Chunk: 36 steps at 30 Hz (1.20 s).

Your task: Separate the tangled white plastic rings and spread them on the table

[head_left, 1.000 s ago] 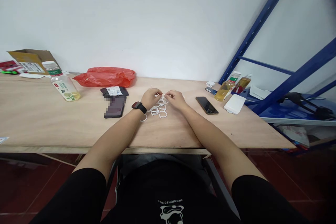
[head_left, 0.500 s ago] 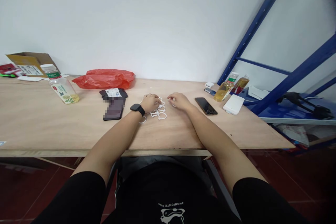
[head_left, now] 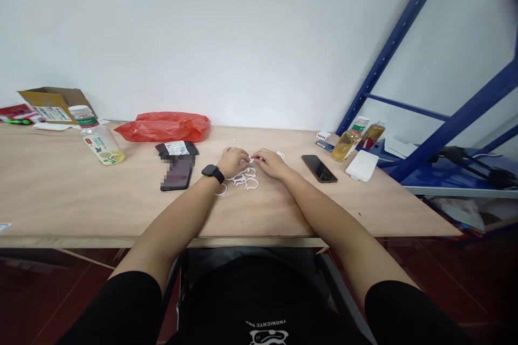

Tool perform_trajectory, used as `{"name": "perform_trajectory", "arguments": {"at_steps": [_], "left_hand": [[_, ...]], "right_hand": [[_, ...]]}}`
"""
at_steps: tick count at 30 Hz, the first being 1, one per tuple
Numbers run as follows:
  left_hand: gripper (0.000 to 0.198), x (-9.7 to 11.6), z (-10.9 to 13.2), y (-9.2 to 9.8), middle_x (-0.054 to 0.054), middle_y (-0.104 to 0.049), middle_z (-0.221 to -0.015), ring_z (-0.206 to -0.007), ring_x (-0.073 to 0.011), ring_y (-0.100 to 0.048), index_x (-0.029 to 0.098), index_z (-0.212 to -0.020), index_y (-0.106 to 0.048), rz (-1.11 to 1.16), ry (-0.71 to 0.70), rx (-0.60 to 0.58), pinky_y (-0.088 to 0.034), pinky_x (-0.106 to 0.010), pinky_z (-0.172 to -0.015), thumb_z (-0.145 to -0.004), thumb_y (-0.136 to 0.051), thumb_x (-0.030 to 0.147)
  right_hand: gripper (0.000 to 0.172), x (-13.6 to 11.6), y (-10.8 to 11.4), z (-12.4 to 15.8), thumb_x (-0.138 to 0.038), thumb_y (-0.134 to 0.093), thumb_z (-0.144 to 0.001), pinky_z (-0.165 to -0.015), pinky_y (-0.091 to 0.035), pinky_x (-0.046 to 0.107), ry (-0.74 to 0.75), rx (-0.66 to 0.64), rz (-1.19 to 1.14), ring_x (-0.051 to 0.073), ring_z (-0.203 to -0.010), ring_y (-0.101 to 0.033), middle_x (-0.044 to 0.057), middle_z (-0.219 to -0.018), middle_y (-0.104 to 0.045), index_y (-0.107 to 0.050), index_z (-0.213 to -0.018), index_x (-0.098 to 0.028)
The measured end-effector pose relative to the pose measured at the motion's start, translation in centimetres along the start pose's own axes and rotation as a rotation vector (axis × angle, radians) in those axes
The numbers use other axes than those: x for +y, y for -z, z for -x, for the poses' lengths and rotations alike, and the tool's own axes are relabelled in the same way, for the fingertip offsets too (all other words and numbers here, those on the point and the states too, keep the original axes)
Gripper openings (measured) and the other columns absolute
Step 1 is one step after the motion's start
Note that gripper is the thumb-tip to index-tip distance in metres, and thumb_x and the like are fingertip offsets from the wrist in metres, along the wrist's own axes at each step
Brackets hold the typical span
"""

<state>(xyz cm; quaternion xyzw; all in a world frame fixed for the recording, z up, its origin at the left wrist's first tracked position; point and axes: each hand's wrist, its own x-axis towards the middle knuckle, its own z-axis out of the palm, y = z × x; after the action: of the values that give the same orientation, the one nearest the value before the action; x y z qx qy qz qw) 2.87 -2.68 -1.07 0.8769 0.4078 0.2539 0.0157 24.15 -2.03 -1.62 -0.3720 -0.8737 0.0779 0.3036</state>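
Rings of white plastic (head_left: 239, 179) are lying loosely heaped on the wooden surface (head_left: 101, 199) in the head view, close before the person and partly beneath the left hand (head_left: 234, 162). That closeness is probably sparing the arms any long reach. The left hand's grip is pinching what looks like a small white ring (head_left: 251, 160), and the right hand (head_left: 270, 163) is pinching it from the other side; its full shape is hiding behind the fingers. Two hands are likely sharing it because so slight a piece is wanting steadying from both ends. Another white piece (head_left: 281, 156) is lying just beyond the right hand. A smartphone (head_left: 319, 168) and a drink bottle (head_left: 347, 143) are resting farther right, apparently out of the elbows' way.
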Motion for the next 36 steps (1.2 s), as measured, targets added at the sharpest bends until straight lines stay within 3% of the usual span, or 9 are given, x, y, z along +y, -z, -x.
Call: {"name": "perform_trajectory", "arguments": {"at_steps": [4,8,13,24,32,36], "left_hand": [[0.017,0.5,-0.3,0.2,-0.004,-0.074,-0.098,-0.097,-0.0229,-0.063,0.022,-0.087,-0.073,0.081,0.057,0.095,-0.038,-0.042,-0.098,-0.086,-0.060,0.032],[0.018,0.5,-0.3,0.2,-0.004,-0.074,-0.087,-0.084,-0.0195,-0.066,0.019,-0.086,-0.073,0.206,0.112,0.146,-0.047,-0.033,-0.083,-0.085,-0.060,0.032],[0.023,0.0,-0.2,-0.1,-0.003,-0.074,-0.084,-0.076,-0.0166,-0.065,0.018,-0.086,-0.073,0.283,0.115,0.124,-0.049,-0.027,-0.073,-0.088,-0.056,0.034],[0.024,0.7,-0.3,0.8,-0.006,-0.076,-0.092,-0.082,-0.0194,-0.068,0.020,-0.097,-0.075,0.111,0.018,0.125,-0.049,-0.031,-0.079,-0.092,-0.057,0.036],[0.026,0.9,-0.4,1.0,-0.007,-0.075,-0.085,-0.079,-0.0199,-0.067,0.020,-0.093,-0.076,0.017,-0.042,0.102,-0.045,-0.035,-0.087,-0.095,-0.054,0.034],[0.026,1.3,-0.4,1.2,-0.006,-0.076,-0.087,-0.079,-0.0190,-0.068,0.019,-0.091,-0.075,0.111,0.031,0.179,-0.048,-0.031,-0.079,-0.094,-0.055,0.035]], "right_hand": [[0.026,-0.3,-0.5,-0.1,-0.021,-0.059,-0.089,-0.079,-0.048,0.029,-0.033,0.153,-0.069,0.015,-0.081,-0.063,0.005,-0.100,-0.071,-0.070,-0.112,-0.023],[0.025,-0.8,-0.8,-0.1,-0.028,-0.062,-0.088,-0.077,-0.050,0.029,-0.094,0.272,-0.080,0.014,-0.070,-0.063,0.003,-0.100,-0.074,-0.072,-0.111,-0.025],[0.023,-1.3,-0.8,-0.1,-0.033,-0.063,-0.088,-0.076,-0.051,0.029,-0.100,0.224,-0.087,0.014,-0.069,-0.064,0.004,-0.101,-0.075,-0.073,-0.107,-0.025],[0.019,-1.4,-0.4,-0.1,-0.029,-0.058,-0.092,-0.082,-0.048,0.028,-0.093,0.163,-0.047,0.018,-0.089,-0.067,0.005,-0.096,-0.075,-0.074,-0.098,-0.022],[0.015,-2.0,-0.1,-0.1,-0.028,-0.060,-0.088,-0.074,-0.049,0.026,-0.116,0.190,-0.122,0.016,-0.076,-0.066,0.003,-0.082,-0.074,-0.073,-0.088,-0.020],[0.021,-2.1,-0.6,-0.4,-0.032,-0.060,-0.087,-0.066,-0.051,0.026,-0.207,0.240,-0.364,0.013,-0.065,-0.064,0.002,-0.082,-0.072,-0.070,-0.100,-0.019]]}}
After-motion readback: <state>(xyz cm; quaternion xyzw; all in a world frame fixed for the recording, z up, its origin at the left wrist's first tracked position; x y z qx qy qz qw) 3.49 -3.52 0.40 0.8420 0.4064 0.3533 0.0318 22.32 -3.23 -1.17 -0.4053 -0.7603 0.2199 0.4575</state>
